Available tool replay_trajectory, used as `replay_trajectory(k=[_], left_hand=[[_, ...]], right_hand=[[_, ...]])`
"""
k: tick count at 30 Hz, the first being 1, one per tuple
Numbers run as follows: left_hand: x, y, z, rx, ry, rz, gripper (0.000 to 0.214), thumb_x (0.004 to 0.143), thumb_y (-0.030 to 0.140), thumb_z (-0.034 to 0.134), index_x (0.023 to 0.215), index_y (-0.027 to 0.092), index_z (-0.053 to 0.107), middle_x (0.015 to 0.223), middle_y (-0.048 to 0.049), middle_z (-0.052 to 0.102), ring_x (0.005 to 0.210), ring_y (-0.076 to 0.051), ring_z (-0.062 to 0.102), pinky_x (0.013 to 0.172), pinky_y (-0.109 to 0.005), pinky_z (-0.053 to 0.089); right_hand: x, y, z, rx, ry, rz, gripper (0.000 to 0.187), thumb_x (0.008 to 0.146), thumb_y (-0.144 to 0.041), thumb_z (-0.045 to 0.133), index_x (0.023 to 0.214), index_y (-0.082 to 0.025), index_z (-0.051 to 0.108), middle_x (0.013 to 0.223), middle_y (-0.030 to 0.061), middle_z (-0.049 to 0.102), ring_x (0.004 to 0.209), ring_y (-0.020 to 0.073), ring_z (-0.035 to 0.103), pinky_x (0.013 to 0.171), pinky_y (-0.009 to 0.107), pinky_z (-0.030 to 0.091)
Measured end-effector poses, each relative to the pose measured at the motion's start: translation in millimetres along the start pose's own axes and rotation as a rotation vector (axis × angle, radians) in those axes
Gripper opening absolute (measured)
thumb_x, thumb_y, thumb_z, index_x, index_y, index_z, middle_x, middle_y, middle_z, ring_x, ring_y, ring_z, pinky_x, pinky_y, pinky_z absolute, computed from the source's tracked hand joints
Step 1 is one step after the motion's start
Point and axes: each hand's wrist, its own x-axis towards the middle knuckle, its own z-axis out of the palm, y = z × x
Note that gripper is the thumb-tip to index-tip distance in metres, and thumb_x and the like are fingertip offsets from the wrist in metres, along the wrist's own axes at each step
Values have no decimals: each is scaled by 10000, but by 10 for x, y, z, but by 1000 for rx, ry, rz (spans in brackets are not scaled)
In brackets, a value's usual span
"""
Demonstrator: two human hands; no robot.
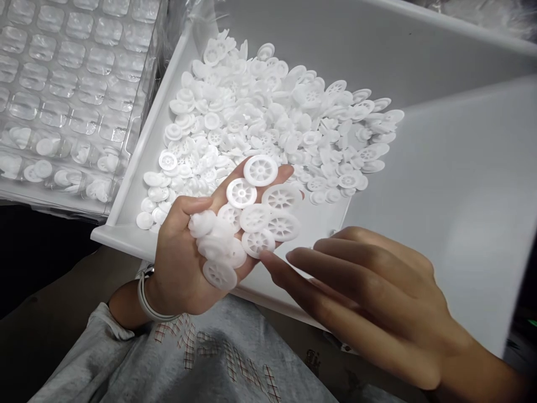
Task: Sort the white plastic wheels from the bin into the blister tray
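My left hand (180, 280) is palm up over the front of a white bin and holds several white plastic wheels (260, 170). Most of these lie flat across its fingers and show their spokes. Nearer the thumb, others are bunched in a small heap (222, 242), partly overlapping. My right hand (369, 296) is to the right with its fingers stretched out and apart, holding nothing. Its index fingertip is at the lowest spoked wheel (258, 243), seemingly touching it. Behind both hands, a large pile of similar wheels (268, 112) covers the bin's left part.
The white bin (453, 184) has raised walls and a front lip close to my body. To its left stands a clear plastic tray (54, 115) with rows of small pockets; its nearest rows hold white parts. Clear plastic film (482, 17) shows behind the bin.
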Motion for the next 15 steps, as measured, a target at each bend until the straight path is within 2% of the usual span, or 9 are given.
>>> replay_trajectory(k=[3, 7, 9, 12, 15], left_hand=[[10, -13, 9, 3, 8, -5, 494, 871, 328, 397, 1323, 233, 574, 1409, -25, 576, 1396, -259, 444, 1230, -493, 203], [38, -48, 17, -10, 27, 19, 503, 870, 343, 413, 1338, 223, 554, 1382, -42, 594, 1362, -267, 488, 1218, -489, 249], [55, -55, 26, -24, 39, 29, 513, 860, 338, 417, 1337, 203, 550, 1335, -47, 627, 1349, -259, 503, 1219, -450, 267], [76, -45, 39, -41, 58, 22, 513, 856, 319, 398, 1330, 193, 548, 1302, -36, 647, 1349, -240, 505, 1234, -410, 247], [89, -36, 31, -56, 70, 46, 507, 848, 315, 390, 1312, 191, 554, 1318, -32, 638, 1372, -236, 479, 1242, -390, 232]], right_hand=[[-48, -29, -25, -48, -41, -130, 91, 826, -87, 684, 880, -159, 671, 888, 28, 641, 695, 124, 566, 461, 329, 419], [-43, -93, -19, -27, -54, -25, 239, 832, -106, 677, 1067, -149, 667, 998, 53, 610, 812, 151, 593, 550, 333, 507], [2, -116, 11, 7, -6, -28, 202, 859, -154, 664, 1061, -147, 675, 974, 56, 608, 789, 139, 583, 547, 308, 520], [94, -156, 61, 61, -80, 61, 232, 870, -237, 684, 1069, -122, 661, 948, 64, 618, 774, 130, 580, 578, 300, 521], [165, -212, 98, 127, -111, 132, 252, 810, -197, 747, 1026, -114, 647, 923, 69, 643, 754, 135, 575, 590, 307, 494]])
